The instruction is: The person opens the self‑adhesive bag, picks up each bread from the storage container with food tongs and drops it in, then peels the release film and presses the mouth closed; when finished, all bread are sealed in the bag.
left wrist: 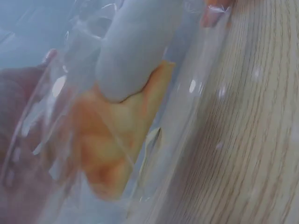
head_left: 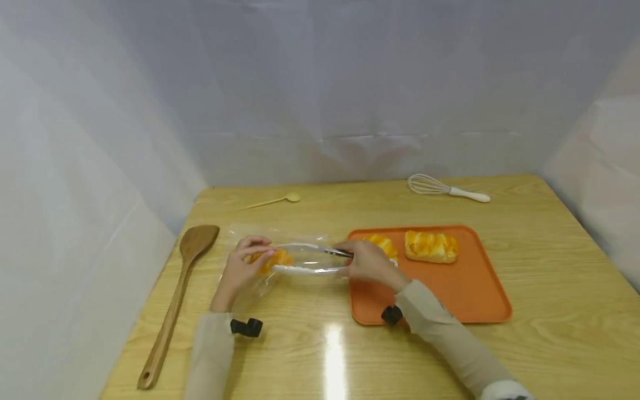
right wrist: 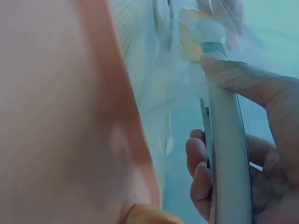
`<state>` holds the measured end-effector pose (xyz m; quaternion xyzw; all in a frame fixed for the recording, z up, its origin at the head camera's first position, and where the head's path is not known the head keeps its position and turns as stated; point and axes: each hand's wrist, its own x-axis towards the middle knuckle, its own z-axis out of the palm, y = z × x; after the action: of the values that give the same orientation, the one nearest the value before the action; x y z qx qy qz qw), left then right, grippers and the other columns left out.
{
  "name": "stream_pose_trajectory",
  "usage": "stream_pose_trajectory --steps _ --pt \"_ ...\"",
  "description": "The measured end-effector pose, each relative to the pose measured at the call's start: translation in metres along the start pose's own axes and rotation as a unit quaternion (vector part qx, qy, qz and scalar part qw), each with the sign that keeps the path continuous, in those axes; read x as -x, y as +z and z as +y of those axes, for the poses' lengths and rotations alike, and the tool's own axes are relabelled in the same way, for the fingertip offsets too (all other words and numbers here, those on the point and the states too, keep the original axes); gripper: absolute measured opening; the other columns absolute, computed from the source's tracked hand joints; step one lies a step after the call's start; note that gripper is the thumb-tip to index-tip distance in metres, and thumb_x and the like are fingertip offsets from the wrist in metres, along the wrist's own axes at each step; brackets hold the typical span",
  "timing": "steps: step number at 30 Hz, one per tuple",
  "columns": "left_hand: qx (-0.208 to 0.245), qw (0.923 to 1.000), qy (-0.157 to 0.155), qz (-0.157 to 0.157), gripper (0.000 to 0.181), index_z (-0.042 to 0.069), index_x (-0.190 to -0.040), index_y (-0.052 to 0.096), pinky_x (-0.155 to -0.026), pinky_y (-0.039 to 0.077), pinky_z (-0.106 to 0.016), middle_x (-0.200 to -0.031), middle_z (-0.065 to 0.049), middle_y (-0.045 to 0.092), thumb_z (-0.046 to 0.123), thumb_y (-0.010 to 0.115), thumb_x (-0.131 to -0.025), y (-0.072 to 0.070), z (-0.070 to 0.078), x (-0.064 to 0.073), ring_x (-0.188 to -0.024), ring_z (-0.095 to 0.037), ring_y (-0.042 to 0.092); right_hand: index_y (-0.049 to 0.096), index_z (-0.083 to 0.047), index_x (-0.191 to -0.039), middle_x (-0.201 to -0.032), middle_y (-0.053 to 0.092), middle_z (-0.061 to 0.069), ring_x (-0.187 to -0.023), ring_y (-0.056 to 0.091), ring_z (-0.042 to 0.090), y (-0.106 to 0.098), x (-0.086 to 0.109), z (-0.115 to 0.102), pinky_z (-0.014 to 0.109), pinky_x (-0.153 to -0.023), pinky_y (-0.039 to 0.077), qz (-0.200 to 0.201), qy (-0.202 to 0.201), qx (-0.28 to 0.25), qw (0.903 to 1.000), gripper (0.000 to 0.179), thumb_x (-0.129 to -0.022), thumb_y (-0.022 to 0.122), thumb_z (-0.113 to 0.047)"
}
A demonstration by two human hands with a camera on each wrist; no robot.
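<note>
My right hand [head_left: 367,260] grips a pair of tongs [right wrist: 229,144], its fingers curled round the handle. The tongs' pale arms [head_left: 307,270] reach left into a clear plastic bag [head_left: 260,286]. At their white tips is an orange-and-cream bread roll [left wrist: 112,140], inside the bag. My left hand [head_left: 242,265] holds the bag around the roll, thumb on the near side and fingers on the far side. Seen from the left wrist, a broad white tip [left wrist: 135,51] lies against the roll. The bag's film partly veils the left hand.
An orange tray [head_left: 435,294] on the right bears two bread rolls, one [head_left: 431,247] in full sight and another [head_left: 382,244] partly behind my right hand. A wooden spatula [head_left: 175,294] lies at the left, a yellow spoon [head_left: 292,197] and a white whisk [head_left: 450,190] at the back.
</note>
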<state>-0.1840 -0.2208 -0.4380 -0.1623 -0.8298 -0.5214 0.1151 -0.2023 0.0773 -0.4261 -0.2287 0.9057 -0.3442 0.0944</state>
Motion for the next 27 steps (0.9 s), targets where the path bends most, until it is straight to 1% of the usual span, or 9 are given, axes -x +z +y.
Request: stream_pose_trajectory --steps 4,5,7,8,13,15,20,23,27 --pt "-0.025 0.9988 -0.04 -0.008 0.017 -0.004 -0.101 0.074 -0.102 0.037 -0.022 -0.118 -0.019 0.062 0.007 0.065 -0.093 -0.004 -0.002 0.001 -0.114 -0.011 0.047 0.064 -0.01 -0.128 -0.107 0.071 0.008 -0.056 0.042 0.009 -0.003 0.001 0.008 0.024 -0.054 0.037 -0.005 0.011 -0.007 0.9999 0.06 -0.075 0.084 -0.028" --pt "-0.028 0.9985 -0.045 -0.01 0.017 -0.004 -0.102 0.074 -0.102 0.038 -0.024 -0.119 -0.018 0.062 0.008 0.065 -0.093 -0.005 -0.003 0.002 -0.114 -0.012 0.047 0.064 -0.01 -0.128 -0.106 0.071 0.008 -0.055 0.041 0.009 -0.003 0.001 0.009 0.024 -0.053 0.036 -0.005 0.014 -0.01 0.9998 0.059 -0.075 0.084 -0.029" --pt "-0.029 0.9983 -0.048 -0.012 0.017 -0.004 -0.102 0.074 -0.101 0.038 -0.02 -0.119 -0.018 0.062 0.008 0.064 -0.093 -0.006 -0.004 0.002 -0.114 -0.01 0.047 0.065 -0.011 -0.127 -0.101 0.072 0.007 -0.056 0.04 0.01 -0.005 0.001 0.01 0.025 -0.054 0.034 -0.003 0.012 -0.003 0.9999 0.059 -0.075 0.084 -0.031" --pt "-0.023 0.9988 -0.041 -0.011 0.016 -0.005 -0.101 0.073 -0.1 0.038 -0.018 -0.118 -0.02 0.062 0.006 0.065 -0.093 -0.006 -0.005 0.002 -0.113 -0.009 0.047 0.065 -0.011 -0.127 -0.102 0.072 0.006 -0.057 0.041 0.01 -0.005 0.001 0.01 0.025 -0.055 0.035 0.0 0.009 0.003 1.0 0.059 -0.075 0.085 -0.031" --pt "0.0 0.9999 0.013 -0.008 0.013 -0.01 -0.097 0.072 -0.096 0.038 -0.005 -0.112 -0.026 0.062 -0.004 0.066 -0.088 0.003 -0.006 -0.002 -0.108 -0.001 0.048 0.066 -0.011 -0.126 -0.08 0.066 0.001 -0.059 0.047 0.008 0.001 -0.003 0.005 0.023 -0.056 0.04 0.015 -0.027 0.05 0.9983 0.062 -0.072 0.087 -0.034" --pt "0.01 0.9998 0.017 -0.008 0.013 -0.01 -0.098 0.071 -0.097 0.038 -0.004 -0.112 -0.027 0.061 -0.004 0.066 -0.088 0.005 -0.004 -0.003 -0.108 0.002 0.047 0.066 -0.012 -0.125 -0.078 0.064 0.001 -0.059 0.048 0.007 0.005 -0.004 0.003 0.022 -0.054 0.041 0.022 -0.038 0.062 0.9971 0.063 -0.07 0.088 -0.034" --pt "0.014 0.9999 0.005 0.001 0.012 -0.009 -0.097 0.072 -0.096 0.036 -0.005 -0.113 -0.025 0.061 -0.004 0.066 -0.088 0.006 -0.001 -0.001 -0.108 0.002 0.046 0.067 -0.012 -0.124 -0.097 0.071 0.005 -0.063 0.051 0.008 0.012 -0.006 0.001 0.022 -0.051 0.042 0.031 -0.056 0.096 0.9934 0.061 -0.07 0.088 -0.03" --pt "0.014 0.9999 0.007 -0.004 0.012 -0.009 -0.097 0.072 -0.096 0.037 -0.007 -0.113 -0.024 0.062 -0.006 0.066 -0.087 0.006 -0.002 0.0 -0.108 -0.002 0.047 0.067 -0.013 -0.124 -0.106 0.072 0.005 -0.068 0.055 0.01 0.014 -0.007 -0.001 0.025 -0.055 0.046 0.03 -0.06 0.105 0.9922 0.061 -0.07 0.088 -0.032" --pt "0.011 0.9998 -0.006 -0.017 0.014 -0.007 -0.1 0.072 -0.097 0.037 -0.01 -0.116 -0.022 0.061 -0.003 0.066 -0.088 0.008 -0.003 0.002 -0.112 -0.012 0.048 0.067 -0.013 -0.124 -0.11 0.072 0.005 -0.078 0.06 0.012 0.017 -0.01 -0.004 0.028 -0.063 0.051 0.027 -0.058 0.098 0.9931 0.064 -0.069 0.089 -0.036"
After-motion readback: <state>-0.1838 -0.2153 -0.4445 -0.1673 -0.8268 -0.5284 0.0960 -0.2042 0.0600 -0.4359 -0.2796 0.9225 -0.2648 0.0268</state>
